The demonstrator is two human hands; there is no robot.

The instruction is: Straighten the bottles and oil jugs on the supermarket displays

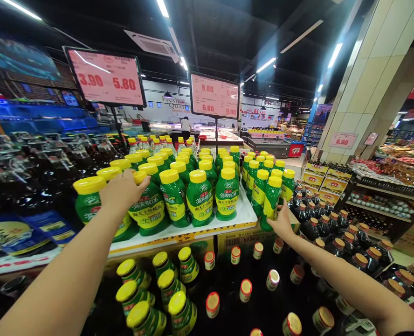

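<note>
Bottles of glossy green plastic fill a white display shelf (pixel 244 215), each one squat and rounded at the shoulder, capped with a broad, flat yellow lid and wrapped in a yellow-and-green label. The person's left hand (pixel 123 192) lies over one bottle in the front row (pixel 125 224), the palm covering its shoulder and the fingers curled round the neck just beneath the cap, grasping it. That bottle stands upright, long axis vertical, cap up, second from the left end of the row, pressed against its neighbours on either side.

The right hand (pixel 283 223) reaches to the right-hand group of the same goods and closes on the lower body of the slim green bottle (pixel 270 203) at the shelf's front corner; thumb and fingers wrap its side. It too stands with its long axis vertical and its yellow cap uppermost, label facing forward.

Below the shelf edge stand dark glass bottles (pixel 244 290) with small round caps, red-rimmed with a pale centre, seen from above. To their left lean more green bottles (pixel 181 312), tilted in this wide view. Further right, dark bottles with brown caps (pixel 336 245) crowd a lower stand. Two pink price boards (pixel 106 77) rise on thin black posts behind the display.
</note>
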